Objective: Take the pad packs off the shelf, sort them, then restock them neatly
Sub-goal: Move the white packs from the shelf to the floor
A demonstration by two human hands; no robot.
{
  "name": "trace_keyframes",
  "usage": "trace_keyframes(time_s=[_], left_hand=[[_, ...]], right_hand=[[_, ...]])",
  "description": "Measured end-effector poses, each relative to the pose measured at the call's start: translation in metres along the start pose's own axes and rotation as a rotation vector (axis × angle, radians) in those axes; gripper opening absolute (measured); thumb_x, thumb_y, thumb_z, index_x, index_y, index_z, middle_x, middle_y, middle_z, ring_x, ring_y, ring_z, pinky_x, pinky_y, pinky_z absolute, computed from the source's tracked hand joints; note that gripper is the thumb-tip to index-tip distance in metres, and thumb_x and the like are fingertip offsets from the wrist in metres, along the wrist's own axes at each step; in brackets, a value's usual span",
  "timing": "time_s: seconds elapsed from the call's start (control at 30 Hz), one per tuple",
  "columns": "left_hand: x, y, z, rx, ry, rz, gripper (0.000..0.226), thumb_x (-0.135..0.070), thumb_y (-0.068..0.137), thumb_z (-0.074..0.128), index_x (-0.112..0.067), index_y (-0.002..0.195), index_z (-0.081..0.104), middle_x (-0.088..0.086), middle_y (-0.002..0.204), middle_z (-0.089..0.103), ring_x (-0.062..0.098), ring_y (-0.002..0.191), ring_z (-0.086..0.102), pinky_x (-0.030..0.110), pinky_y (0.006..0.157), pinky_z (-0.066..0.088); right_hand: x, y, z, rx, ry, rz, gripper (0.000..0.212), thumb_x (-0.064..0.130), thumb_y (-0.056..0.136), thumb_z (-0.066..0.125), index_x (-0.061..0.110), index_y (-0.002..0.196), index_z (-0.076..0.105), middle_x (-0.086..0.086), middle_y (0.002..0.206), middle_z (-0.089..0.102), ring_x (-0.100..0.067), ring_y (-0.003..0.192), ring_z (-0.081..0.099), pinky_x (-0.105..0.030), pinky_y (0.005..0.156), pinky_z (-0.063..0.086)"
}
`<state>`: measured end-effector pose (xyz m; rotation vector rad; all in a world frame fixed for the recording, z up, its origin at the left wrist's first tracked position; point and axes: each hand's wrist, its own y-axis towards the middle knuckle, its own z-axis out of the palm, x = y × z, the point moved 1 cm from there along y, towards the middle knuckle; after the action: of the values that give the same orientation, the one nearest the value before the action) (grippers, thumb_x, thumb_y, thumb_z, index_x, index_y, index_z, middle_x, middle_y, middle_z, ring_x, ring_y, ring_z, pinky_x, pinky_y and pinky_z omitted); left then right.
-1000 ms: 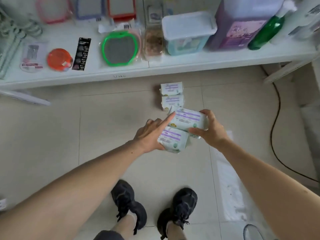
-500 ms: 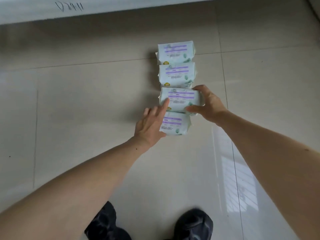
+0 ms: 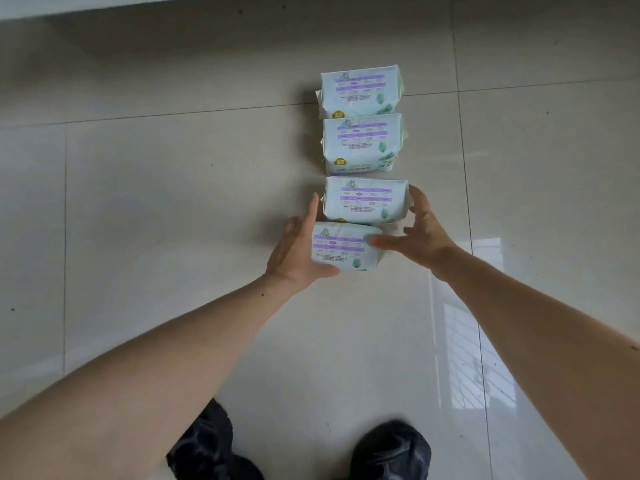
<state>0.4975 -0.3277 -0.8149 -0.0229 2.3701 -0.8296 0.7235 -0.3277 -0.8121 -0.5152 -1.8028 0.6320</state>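
Several pale green pad packs with purple labels lie in a column on the tiled floor. The farthest pack (image 3: 360,93) and the second pack (image 3: 362,140) touch each other. Just below them lies the third pack (image 3: 365,200). The nearest pack (image 3: 341,247) sits slightly left of the column. My left hand (image 3: 294,251) presses flat against its left end, fingers straight, thumb along its near edge. My right hand (image 3: 422,233) is spread open at the right, its thumb touching the nearest pack and its fingers just off the third pack's right end.
The white shelf edge (image 3: 104,5) runs along the top of the view. My two black shoes (image 3: 207,448) (image 3: 391,452) stand at the bottom. Glossy beige floor tiles (image 3: 173,202) surround the packs.
The view has dropped from the shelf to the floor. Both carried packs now lie on the floor in the column. My right hand has let go of the third pack and spread open.
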Motion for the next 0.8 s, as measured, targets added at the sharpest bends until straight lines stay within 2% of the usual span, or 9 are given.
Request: trace_keyframes(time_s=[0.07,0.1,0.17,0.3,0.43,0.5,0.63,0.73,0.8], left_hand=[[-0.002,0.003,0.001,0.016,-0.062,-0.006,0.130,-0.021,0.062,0.087,-0.038,0.151,-0.006,0.002,0.131,0.043,0.018,0.131,0.037,0.033,0.102,0.042],[-0.005,0.004,0.003,0.017,-0.078,-0.001,0.130,-0.019,0.062,0.086,-0.039,0.152,-0.005,0.002,0.129,0.046,0.018,0.128,0.041,0.035,0.101,0.044],[-0.011,0.008,0.006,0.006,-0.117,0.007,0.132,-0.017,0.058,0.086,-0.039,0.152,-0.005,-0.001,0.126,0.052,0.018,0.119,0.051,0.038,0.095,0.050],[-0.018,0.020,0.011,-0.040,-0.201,0.024,0.136,-0.032,0.042,0.084,-0.042,0.150,0.002,-0.005,0.123,0.057,0.021,0.114,0.056,0.043,0.085,0.055],[-0.025,0.023,0.010,-0.030,-0.195,0.030,0.132,-0.028,0.044,0.084,-0.034,0.150,0.007,-0.006,0.121,0.058,0.019,0.113,0.056,0.041,0.086,0.055],[-0.028,0.019,0.007,-0.032,-0.174,0.004,0.127,-0.029,0.046,0.083,-0.027,0.149,0.009,-0.003,0.124,0.055,0.020,0.116,0.053,0.042,0.089,0.054],[-0.039,0.000,-0.010,-0.014,-0.108,-0.085,0.119,-0.033,0.060,0.085,-0.018,0.149,0.007,0.002,0.139,0.041,0.019,0.129,0.040,0.042,0.097,0.047],[-0.052,-0.020,-0.032,0.041,-0.027,-0.123,0.114,-0.037,0.075,0.078,-0.023,0.153,-0.005,0.002,0.150,0.026,0.019,0.137,0.032,0.039,0.103,0.038],[-0.066,-0.035,-0.052,0.062,0.018,-0.123,0.104,-0.039,0.080,0.074,-0.023,0.153,0.001,0.002,0.149,0.028,0.020,0.136,0.035,0.038,0.102,0.037]], right_hand=[[0.004,-0.005,0.008,0.033,0.109,0.018,0.096,0.018,0.068,0.087,0.046,0.133,0.022,0.023,0.112,0.049,-0.011,0.107,0.056,-0.031,0.072,0.058],[0.007,-0.006,0.012,0.044,0.155,0.029,0.096,0.013,0.069,0.085,0.047,0.133,0.021,0.023,0.110,0.049,-0.011,0.103,0.059,-0.035,0.069,0.060],[0.014,-0.006,0.017,0.047,0.220,0.047,0.100,0.008,0.069,0.085,0.043,0.137,0.021,0.017,0.110,0.051,-0.011,0.102,0.060,-0.039,0.068,0.061],[0.021,0.001,0.015,0.029,0.223,0.074,0.098,0.004,0.070,0.083,0.039,0.140,0.022,0.016,0.106,0.052,-0.006,0.097,0.059,-0.032,0.063,0.059],[0.025,0.003,0.009,0.014,0.200,0.081,0.099,0.007,0.069,0.084,0.039,0.140,0.023,0.016,0.107,0.052,-0.011,0.101,0.060,-0.035,0.069,0.059],[0.027,0.002,0.008,-0.005,0.179,0.095,0.102,0.011,0.069,0.085,0.038,0.143,0.020,0.014,0.112,0.052,-0.015,0.104,0.059,-0.032,0.070,0.056],[0.035,-0.014,0.002,-0.137,0.022,0.182,0.108,0.025,0.069,0.085,0.028,0.149,0.012,-0.005,0.148,0.036,-0.025,0.129,0.044,-0.035,0.095,0.046],[0.051,-0.037,-0.010,-0.213,-0.116,0.208,0.093,0.033,0.075,0.080,0.020,0.147,0.023,-0.005,0.148,0.039,-0.024,0.130,0.044,-0.034,0.098,0.042],[0.069,-0.055,-0.020,-0.227,-0.189,0.203,0.080,0.037,0.078,0.077,0.017,0.142,0.034,-0.003,0.144,0.044,-0.023,0.127,0.047,-0.033,0.097,0.044]])
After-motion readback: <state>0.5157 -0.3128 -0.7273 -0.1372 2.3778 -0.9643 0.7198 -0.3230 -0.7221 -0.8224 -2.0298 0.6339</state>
